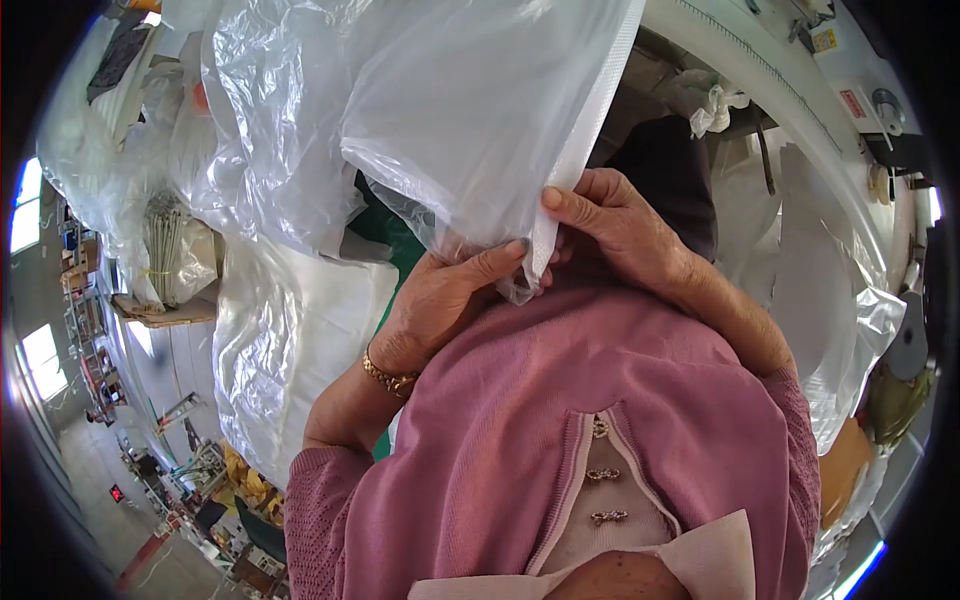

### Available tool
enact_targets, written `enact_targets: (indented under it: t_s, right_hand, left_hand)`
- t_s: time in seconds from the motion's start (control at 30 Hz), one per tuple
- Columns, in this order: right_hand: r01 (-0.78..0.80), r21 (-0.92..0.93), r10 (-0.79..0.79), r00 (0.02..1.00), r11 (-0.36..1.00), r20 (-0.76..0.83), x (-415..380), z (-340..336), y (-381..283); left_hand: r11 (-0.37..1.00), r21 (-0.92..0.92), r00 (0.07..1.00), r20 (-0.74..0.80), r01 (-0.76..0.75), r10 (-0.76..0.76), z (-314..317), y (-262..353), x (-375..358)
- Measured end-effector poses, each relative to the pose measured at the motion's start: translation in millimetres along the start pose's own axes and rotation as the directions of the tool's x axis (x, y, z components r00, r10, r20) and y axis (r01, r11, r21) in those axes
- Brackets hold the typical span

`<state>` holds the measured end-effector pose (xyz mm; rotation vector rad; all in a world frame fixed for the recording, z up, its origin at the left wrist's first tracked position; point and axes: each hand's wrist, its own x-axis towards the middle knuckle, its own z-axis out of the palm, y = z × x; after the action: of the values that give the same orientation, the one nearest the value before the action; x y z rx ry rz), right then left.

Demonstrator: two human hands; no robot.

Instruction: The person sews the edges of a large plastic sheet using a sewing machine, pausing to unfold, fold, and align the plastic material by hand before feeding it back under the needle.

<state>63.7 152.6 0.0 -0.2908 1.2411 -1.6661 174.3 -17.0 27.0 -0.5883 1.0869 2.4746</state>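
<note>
A clear plastic sheet with a white woven strip along its right edge stretches in front of my chest. My left hand pinches the lower corner of the plastic, its thumb on top and its fingers partly behind the film. Just to the right, my right hand grips the white edge strip between thumb and fingers. The fingertips of both hands are partly hidden behind the plastic. A gold-coloured bracelet circles my left wrist.
Crumpled clear plastic lies to the left, above a stack of white glossy sheets. A bundle of thin rods rests at the far left. A white machine table curves along the right, with plastic wrapping below.
</note>
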Motion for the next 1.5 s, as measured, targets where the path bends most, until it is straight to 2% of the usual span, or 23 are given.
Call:
enact_targets:
  t_s: [0.17, 0.23, 0.27, 0.33, 0.37, 0.4, 0.43, 0.5, 0.53, 0.57, 0.6, 0.67, 0.7, 0.83, 1.07, 1.17, 1.23, 1.27, 1.3, 1.33, 1.37, 1.43, 1.5]
  right_hand:
    - [-0.020, -0.083, 0.021, 1.000, 0.996, 0.009, -1, 6, -10]
    - [-0.026, -0.098, 0.025, 1.000, 0.995, -0.005, -2, 9, -11]
    - [-0.039, -0.084, 0.037, 0.999, 0.996, -0.033, -3, 11, -12]
    - [-0.047, -0.065, 0.043, 0.997, 0.997, -0.058, -2, 12, -11]
    - [-0.076, -0.033, 0.074, 0.995, 0.997, -0.066, -1, 11, -9]
    - [-0.105, -0.002, 0.105, 0.992, 0.994, -0.071, 0, 11, -8]
    - [-0.101, 0.003, 0.100, 0.992, 0.995, -0.071, 1, 13, -8]
    - [-0.050, 0.075, 0.054, 0.997, 0.996, -0.048, 2, 17, -11]
    - [-0.044, 0.073, 0.048, 0.997, 0.996, -0.053, 2, 17, -11]
    - [-0.046, 0.117, 0.050, 0.998, 0.992, -0.035, 3, 18, -11]
    - [-0.050, 0.159, 0.053, 0.999, 0.986, -0.013, 5, 20, -11]
    - [-0.055, 0.203, 0.062, 0.998, 0.978, -0.031, 8, 27, -10]
    - [-0.055, 0.248, 0.072, 0.996, 0.967, -0.060, 8, 28, -11]
    - [-0.055, 0.252, 0.056, 0.998, 0.966, 0.003, 0, 30, -22]
    - [0.043, 0.257, -0.027, 0.998, 0.965, -0.064, 5, 30, -13]
    - [0.054, 0.167, -0.069, 0.994, 0.984, 0.083, 2, 18, -25]
    - [0.276, -0.083, -0.274, 0.961, 0.958, 0.025, 15, -9, -21]
    - [0.270, 0.080, -0.261, 0.960, 0.960, -0.105, 30, -32, -11]
    - [0.297, 0.148, -0.220, 0.893, 0.943, -0.392, 46, -44, -7]
    - [0.347, 0.218, -0.134, 0.756, 0.912, -0.641, 64, -48, -4]
    - [0.362, 0.143, -0.156, 0.680, 0.921, -0.716, 84, -53, -2]
    - [0.542, 0.452, -0.333, 0.821, 0.709, -0.463, 153, -61, 22]
    - [0.450, 0.553, -0.269, 0.885, 0.701, -0.380, 181, -47, 19]
  left_hand:
    - [0.998, 0.067, 1.000, 0.024, 0.013, -0.014, -5, 3, -6]
    - [0.947, 0.321, 1.000, 0.014, 0.004, -0.009, -2, 11, -12]
    - [0.947, 0.322, 1.000, 0.013, 0.003, -0.007, -4, 12, -16]
    - [0.761, 0.592, 0.963, 0.198, -0.265, 0.181, -8, 18, -27]
    - [0.481, 0.766, 0.904, 0.340, -0.425, 0.259, -9, 29, -35]
    - [0.138, 0.830, 0.826, 0.491, -0.540, 0.276, -4, 44, -45]
    - [0.036, 0.825, 0.742, 0.487, -0.564, 0.461, 5, 49, -61]
    - [-0.222, 0.696, 0.350, 0.578, -0.682, 0.737, 11, 45, -72]
    - [-0.396, 0.561, 0.047, 0.616, -0.727, 0.787, 13, 38, -66]
    - [-0.570, 0.545, -0.125, 0.646, -0.615, 0.753, 23, 26, -51]
    - [-0.611, 0.578, 0.076, 0.757, -0.540, 0.649, 22, 27, -47]
    - [-0.704, 0.544, 0.288, 0.839, -0.457, 0.461, 11, 26, -29]
    - [-0.744, 0.487, 0.282, 0.873, -0.457, 0.398, -1, 21, -13]
    - [-0.747, 0.501, 0.218, 0.865, -0.438, 0.453, -18, 16, 9]
    - [-0.762, 0.472, 0.146, 0.877, -0.444, 0.458, -22, 20, 15]
    - [-0.754, 0.464, 0.128, 0.878, -0.465, 0.462, -19, 22, 15]
    - [-0.753, 0.502, 0.057, 0.845, -0.425, 0.531, -18, 23, 19]
    - [-0.752, 0.495, 0.074, 0.852, -0.435, 0.518, -16, 26, 18]
    - [-0.744, 0.477, 0.070, 0.859, -0.468, 0.507, -14, 27, 21]
    - [-0.733, 0.458, 0.074, 0.868, -0.503, 0.492, -12, 28, 22]
    - [-0.729, 0.433, 0.133, 0.892, -0.530, 0.433, -7, 31, 18]
    - [-0.729, 0.366, 0.190, 0.929, -0.578, 0.317, 8, 34, 16]
    - [-0.725, 0.319, 0.229, 0.947, -0.611, 0.224, 24, 37, 15]
